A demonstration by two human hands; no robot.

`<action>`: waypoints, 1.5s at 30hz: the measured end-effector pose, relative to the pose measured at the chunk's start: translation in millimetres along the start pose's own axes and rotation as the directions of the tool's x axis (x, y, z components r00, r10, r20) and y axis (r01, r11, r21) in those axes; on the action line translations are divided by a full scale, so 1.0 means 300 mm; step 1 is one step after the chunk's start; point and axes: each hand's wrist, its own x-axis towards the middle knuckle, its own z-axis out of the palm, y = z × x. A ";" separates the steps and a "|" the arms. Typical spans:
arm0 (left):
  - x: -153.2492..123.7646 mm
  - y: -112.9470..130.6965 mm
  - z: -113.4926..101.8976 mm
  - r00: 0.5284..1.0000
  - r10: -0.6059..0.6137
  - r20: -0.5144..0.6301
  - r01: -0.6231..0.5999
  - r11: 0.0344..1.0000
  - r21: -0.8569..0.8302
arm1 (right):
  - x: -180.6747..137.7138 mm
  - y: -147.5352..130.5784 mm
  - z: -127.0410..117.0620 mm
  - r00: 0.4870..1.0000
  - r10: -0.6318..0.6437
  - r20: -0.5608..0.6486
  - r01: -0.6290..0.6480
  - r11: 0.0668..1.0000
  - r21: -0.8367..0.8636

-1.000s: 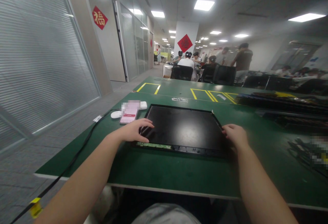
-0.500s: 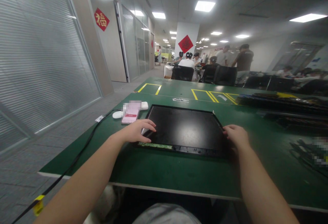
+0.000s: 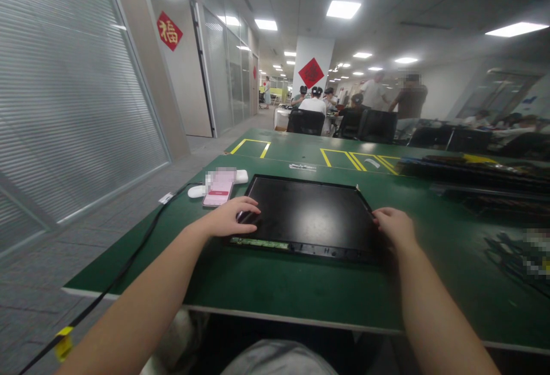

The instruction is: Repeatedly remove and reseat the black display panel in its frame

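Left hand (image 3: 236, 216): thumb and fingers spread in an arc across the left border of the LCD panel (image 3: 309, 209); whether the fingertips bear on the screen cannot be told. Right hand (image 3: 395, 227): thumb and forefinger apparently pinching the panel's right rim, the remaining fingers bunched and partly hidden. The panel lies face up on the green tabletop (image 3: 296, 289), in front of the wearer. Along the left part of its near edge runs a narrow, exposed circuit board (image 3: 260, 243).

Good handling, as judged here, calls for an even hold at both sides, contact confined to the rim, no thumb pressure on the screen, and no load on the board; lifting one side alone could twist the panel.

Left of the panel: a smartphone (image 3: 218, 193) between two white objects, and, farther out, a black cable (image 3: 148, 235). Beyond it: yellow tape outlines (image 3: 249, 141). To its right: a dark stack of flat parts (image 3: 451, 170) and tangled cables (image 3: 509, 257), blurred.
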 end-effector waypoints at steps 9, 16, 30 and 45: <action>0.029 -0.034 0.042 0.982 -0.163 -0.094 0.177 0.970 0.165 | -0.010 -0.029 0.050 0.940 -0.310 0.144 0.303 0.951 0.067; 0.035 -0.036 0.051 0.979 -0.167 -0.113 0.185 0.968 0.170 | -0.015 -0.031 0.077 0.915 -0.317 0.249 0.309 0.948 0.073; 0.045 -0.056 0.073 0.975 -0.163 -0.150 0.183 0.974 0.135 | -0.018 -0.042 0.069 0.929 -0.293 0.227 0.292 0.956 0.041; 0.044 -0.082 0.103 0.962 -0.165 -0.218 0.200 0.969 0.146 | -0.027 -0.051 0.064 0.936 -0.294 0.192 0.293 0.956 0.031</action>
